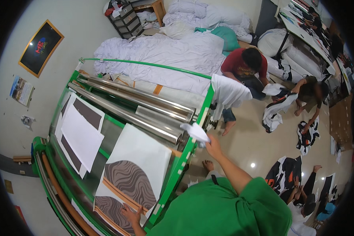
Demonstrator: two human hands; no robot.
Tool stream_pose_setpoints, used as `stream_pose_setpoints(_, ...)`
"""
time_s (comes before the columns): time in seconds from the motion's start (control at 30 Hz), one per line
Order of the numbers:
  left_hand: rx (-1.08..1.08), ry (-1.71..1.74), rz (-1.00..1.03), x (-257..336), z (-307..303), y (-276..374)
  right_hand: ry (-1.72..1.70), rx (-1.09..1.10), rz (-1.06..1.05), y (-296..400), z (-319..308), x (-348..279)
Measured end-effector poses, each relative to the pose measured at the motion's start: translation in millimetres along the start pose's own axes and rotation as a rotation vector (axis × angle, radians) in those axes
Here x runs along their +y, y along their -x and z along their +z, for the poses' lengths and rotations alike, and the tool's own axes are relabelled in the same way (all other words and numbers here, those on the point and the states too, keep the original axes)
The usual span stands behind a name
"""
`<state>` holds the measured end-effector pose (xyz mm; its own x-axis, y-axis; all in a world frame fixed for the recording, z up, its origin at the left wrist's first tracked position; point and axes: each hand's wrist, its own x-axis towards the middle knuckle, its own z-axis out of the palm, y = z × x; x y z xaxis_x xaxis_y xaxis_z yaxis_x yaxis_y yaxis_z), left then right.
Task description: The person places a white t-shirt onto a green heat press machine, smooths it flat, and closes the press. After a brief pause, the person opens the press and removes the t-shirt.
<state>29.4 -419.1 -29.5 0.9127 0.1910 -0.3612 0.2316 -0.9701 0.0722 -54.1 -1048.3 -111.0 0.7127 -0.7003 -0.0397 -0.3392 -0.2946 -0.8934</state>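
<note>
My right hand [214, 146] is reached out over the green side rail [186, 153] of a large roller machine. It grips a bunched piece of white cloth [196, 132] beside the ends of the steel rollers [129, 113]. Lower down, my left hand [132, 214] lies with fingers apart on a white printed sheet [144, 144] with brown wavy shapes and orange stripes. That sheet spreads over the machine's bed below the rollers. Farther left on the bed, a plain white piece [81, 137] partly covers another sheet with dark brown print [90, 113].
A white cloth [228, 90] hangs over the frame's far corner. Beyond lies a heap of white fabric [165, 53]. Right of the machine, a person in a red shirt [244, 65] and another person [309, 91] handle printed garments on the tiled floor [242, 153]. An orange-brown roller [65, 196] runs along the left.
</note>
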Motion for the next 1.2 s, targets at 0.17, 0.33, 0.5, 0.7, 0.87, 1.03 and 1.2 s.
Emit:
stream_pose_setpoints(0.17,-0.106,0.028,-0.064,33,14,-1,0.254,-0.443,0.319,84,-80,70)
stream_pose_setpoints(0.33,-0.142,-0.034,-0.097,51,7,-6,0.537,-0.931,0.453,139,-131,168)
stream_pose_setpoints(0.5,-0.035,-0.039,-0.046,81,-2,-19,0.601,-1.110,0.656,143,-123,246)
stream_pose_setpoints(0.7,0.034,-0.043,0.142,181,36,4,0.460,-0.993,0.764,122,-115,239)
stream_pose_setpoints(0.87,0.039,0.008,0.221,222,57,38,0.447,-0.917,0.800,123,-121,233)
stream_pose_setpoints(1.03,0.005,0.028,0.208,215,56,61,0.666,-0.929,0.709,119,-119,210)
stream_pose_setpoints(1.2,0.019,0.046,0.119,213,53,75,0.808,-0.937,0.438,57,-86,134)
